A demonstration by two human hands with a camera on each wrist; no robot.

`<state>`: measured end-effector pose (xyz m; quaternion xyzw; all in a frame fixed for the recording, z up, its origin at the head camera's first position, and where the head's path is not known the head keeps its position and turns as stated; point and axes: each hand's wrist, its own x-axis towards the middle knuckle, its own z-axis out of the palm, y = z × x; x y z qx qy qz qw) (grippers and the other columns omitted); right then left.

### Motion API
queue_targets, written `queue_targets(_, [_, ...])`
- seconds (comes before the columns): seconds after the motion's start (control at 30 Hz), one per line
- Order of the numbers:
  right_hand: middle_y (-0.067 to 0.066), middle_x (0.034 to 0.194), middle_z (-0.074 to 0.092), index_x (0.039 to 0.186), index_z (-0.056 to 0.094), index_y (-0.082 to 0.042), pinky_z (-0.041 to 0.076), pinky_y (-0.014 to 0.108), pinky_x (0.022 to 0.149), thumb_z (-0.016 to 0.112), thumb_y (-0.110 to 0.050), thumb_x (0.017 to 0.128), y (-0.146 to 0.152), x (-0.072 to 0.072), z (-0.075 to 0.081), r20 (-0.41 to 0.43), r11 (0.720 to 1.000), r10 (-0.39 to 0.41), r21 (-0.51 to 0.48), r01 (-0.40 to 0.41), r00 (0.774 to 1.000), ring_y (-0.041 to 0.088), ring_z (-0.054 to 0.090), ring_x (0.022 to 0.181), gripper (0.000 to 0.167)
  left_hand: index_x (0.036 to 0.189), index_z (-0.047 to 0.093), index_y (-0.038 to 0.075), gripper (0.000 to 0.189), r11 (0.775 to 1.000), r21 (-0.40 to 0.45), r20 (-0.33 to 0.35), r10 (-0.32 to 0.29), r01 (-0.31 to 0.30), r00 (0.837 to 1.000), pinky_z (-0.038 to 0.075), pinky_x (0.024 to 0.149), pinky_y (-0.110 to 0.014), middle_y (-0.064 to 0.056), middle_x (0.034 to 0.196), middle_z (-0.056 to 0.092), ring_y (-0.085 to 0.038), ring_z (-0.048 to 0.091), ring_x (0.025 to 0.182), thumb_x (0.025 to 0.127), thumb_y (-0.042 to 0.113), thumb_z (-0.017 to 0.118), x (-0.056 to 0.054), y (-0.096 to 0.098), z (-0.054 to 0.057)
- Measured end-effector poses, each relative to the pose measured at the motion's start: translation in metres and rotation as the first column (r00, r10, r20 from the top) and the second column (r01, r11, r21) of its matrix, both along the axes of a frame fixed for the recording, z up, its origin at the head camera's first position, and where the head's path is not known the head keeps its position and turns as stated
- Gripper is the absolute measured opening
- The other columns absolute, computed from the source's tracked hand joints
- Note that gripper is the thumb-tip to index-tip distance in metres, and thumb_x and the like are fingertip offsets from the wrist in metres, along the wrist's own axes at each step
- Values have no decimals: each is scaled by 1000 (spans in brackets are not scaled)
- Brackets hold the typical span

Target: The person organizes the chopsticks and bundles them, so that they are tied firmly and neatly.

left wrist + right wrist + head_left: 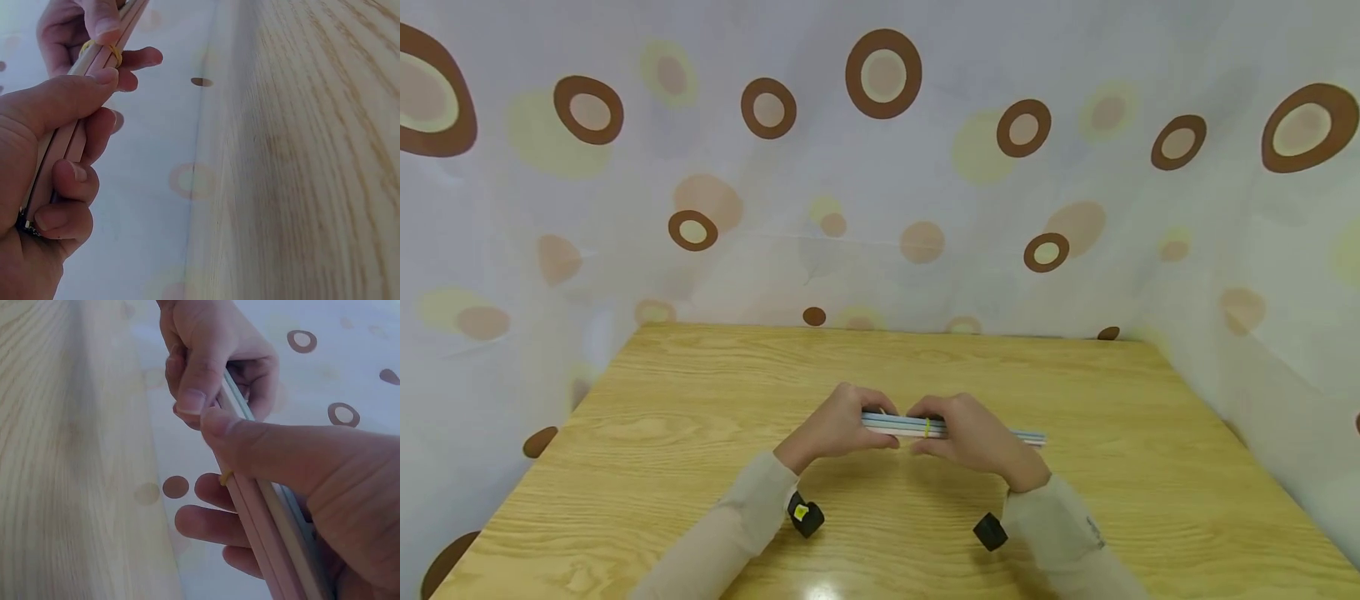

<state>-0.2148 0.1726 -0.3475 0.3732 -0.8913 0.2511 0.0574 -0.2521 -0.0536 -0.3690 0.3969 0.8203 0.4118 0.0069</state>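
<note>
Both hands hold one slim bundle of pencil-like sticks (887,423) in pale blue, white and pink, level above the table. A yellow rubber band (927,427) goes round the bundle. My left hand (842,423) grips the left end, thumb along the near side and fingers curled round the sticks (65,140). Further right, my right hand (972,433) holds the bundle by the band (226,478), thumb on one side and fingers on the other. The sticks' right end sticks out past that hand. In the left wrist view, a dark tip shows at the left hand's palm.
The wood-grain table (775,358) extends around the hands. A pale curtain (880,183) with brown rings and spots hangs behind it and at both sides. Black wrist cameras (806,515) sit at both cuffs.
</note>
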Motion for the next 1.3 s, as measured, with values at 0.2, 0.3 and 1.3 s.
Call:
queue_targets(0.2, [1, 88, 70, 100, 64, -10, 48, 21, 60, 73, -13, 86, 11, -3, 4, 68, 999, -31, -22, 33, 997, -1, 56, 64, 17, 95, 72, 9, 23, 999, 13, 41, 29, -30, 999, 47, 58, -21, 0, 80, 70, -5, 57, 63, 76, 17, 82, -2, -3, 2])
queue_targets(0.3, [-2, 85, 69, 97, 65, -11, 47, 22, 58, 73, -13, 86, 14, -2, 6, 56, 999, -32, -31, 33, 998, -2, 52, 60, 14, 95, 72, 9, 23, 1000, 17, 39, 19, -19, 999, 48, 59, -22, 1, 80, 70, -5, 58, 64, 77, 18, 82, -3, -2, 2])
queue_targets(1.3, [-3, 79, 63, 98, 62, -10, 44, 24, 58, 69, -25, 89, 52, -12, 12, 174, 990, -136, -23, 142, 975, 3, 49, 59, 19, 93, 72, 12, 21, 993, 39, -45, 117, -115, 992, 48, 60, -22, 0, 81, 71, -6, 59, 65, 75, 18, 83, -10, -18, 10])
